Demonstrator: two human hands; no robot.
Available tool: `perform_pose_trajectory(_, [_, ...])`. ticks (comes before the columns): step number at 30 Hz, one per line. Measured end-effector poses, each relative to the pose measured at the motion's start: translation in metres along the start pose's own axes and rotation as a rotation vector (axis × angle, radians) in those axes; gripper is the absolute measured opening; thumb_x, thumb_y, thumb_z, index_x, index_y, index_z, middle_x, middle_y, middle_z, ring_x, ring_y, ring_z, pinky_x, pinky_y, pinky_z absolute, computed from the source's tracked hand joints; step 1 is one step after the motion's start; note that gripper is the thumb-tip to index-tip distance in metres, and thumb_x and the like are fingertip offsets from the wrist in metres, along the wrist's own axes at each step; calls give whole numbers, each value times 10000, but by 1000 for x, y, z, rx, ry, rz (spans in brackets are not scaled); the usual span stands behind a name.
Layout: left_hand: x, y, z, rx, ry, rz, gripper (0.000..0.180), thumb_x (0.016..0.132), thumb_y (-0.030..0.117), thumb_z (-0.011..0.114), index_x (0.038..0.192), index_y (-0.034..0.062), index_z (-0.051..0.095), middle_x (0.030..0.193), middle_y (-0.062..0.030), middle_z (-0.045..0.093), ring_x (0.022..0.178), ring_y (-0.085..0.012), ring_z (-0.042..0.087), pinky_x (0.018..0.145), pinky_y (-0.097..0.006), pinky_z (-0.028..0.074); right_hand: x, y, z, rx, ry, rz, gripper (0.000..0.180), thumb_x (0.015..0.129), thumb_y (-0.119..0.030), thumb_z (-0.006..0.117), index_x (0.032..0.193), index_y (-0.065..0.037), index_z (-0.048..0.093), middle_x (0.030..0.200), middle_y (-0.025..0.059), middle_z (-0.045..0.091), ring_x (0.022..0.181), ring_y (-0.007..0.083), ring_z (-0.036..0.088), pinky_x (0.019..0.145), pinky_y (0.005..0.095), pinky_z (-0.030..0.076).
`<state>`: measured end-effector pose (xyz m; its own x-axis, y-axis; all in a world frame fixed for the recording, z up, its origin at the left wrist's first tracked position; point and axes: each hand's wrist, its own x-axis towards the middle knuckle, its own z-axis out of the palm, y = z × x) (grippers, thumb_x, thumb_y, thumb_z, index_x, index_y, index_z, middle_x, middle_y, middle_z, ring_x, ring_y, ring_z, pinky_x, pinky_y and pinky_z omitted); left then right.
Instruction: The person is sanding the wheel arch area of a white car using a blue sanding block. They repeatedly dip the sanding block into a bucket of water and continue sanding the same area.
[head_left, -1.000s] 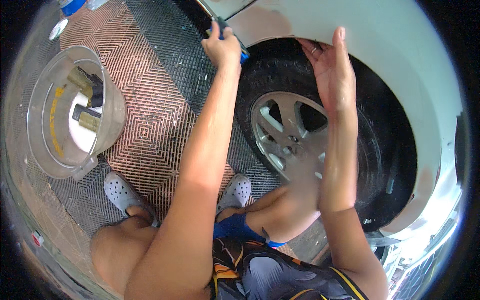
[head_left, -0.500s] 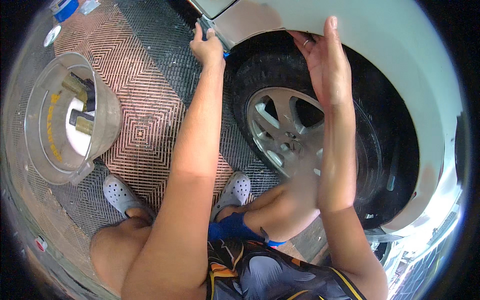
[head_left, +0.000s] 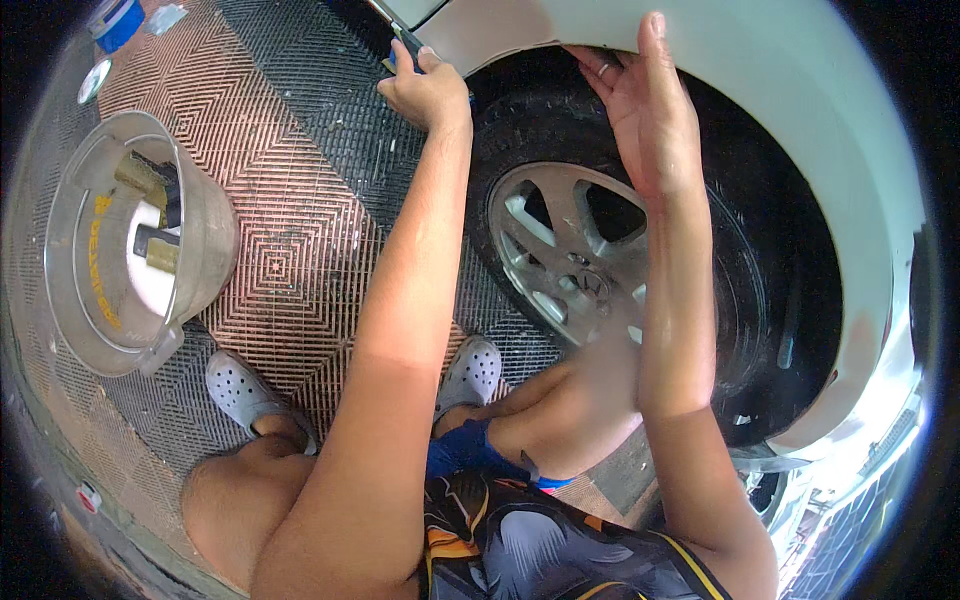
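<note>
My left hand [head_left: 430, 90] is closed on a dark, flat sanding block [head_left: 406, 38] with blue and yellowish edges, partly hidden by my fingers. The block lies against the lower corner of a white car fender [head_left: 490, 30], just ahead of the wheel arch. A dull pinkish-grey patch marks the paint there. My right hand [head_left: 652, 130], with a ring on one finger, is at the top of the arch. Its thumb stretches up over the panel and its fingers reach under the lip, their tips hidden. Nothing shows in its palm.
Below the arch sits a tyre with a silver alloy wheel [head_left: 570, 225]. To the left stands a translucent bucket [head_left: 215, 235] with several dark and olive blocks inside. A blue container [head_left: 118, 25] and a round lid [head_left: 95, 82] lie farther back on the ribbed floor tiles [head_left: 290, 200].
My left hand has slid a little to the right along the fender edge toward the tyre, and the block's tilt has changed. My right hand keeps its place on the arch. The view has shifted slightly.
</note>
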<state>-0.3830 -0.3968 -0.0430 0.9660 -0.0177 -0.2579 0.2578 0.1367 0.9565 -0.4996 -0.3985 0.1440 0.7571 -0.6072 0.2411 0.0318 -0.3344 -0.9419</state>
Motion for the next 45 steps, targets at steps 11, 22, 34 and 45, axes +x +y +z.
perform_pose_trajectory(11, [62,-61,-12,-86,92,190,495,974,254,655,1433,81,582,1145,-194,581,1018,-317,617,938,-411,485,1,-1,-1,169,-88,68,795,1058,-570,410,1513,76,325,1536,185,425,1412,281,421,1233,461,245])
perform_pose_trajectory(22, [17,-23,5,185,114,318,439,989,279,619,1392,104,611,1090,-182,502,955,-343,588,853,-466,485,4,0,-3,165,-85,106,805,1045,-581,432,1532,49,315,1572,184,389,1463,300,355,1245,485,202])
perform_pose_trajectory(34, [81,-87,-14,-251,12,222,474,995,194,603,1427,6,544,1217,-243,621,1091,-365,625,995,-429,471,-6,1,4,-25,-16,35,813,1030,-623,426,1513,25,339,1494,273,426,1383,403,453,1217,533,267])
perform_pose_trajectory(45, [16,-43,7,45,20,228,453,1004,184,579,1420,27,490,1160,-237,601,1091,-383,595,994,-446,446,-2,4,-3,2,19,59,751,1042,-574,453,1497,17,364,1476,272,445,1366,383,473,1200,523,306])
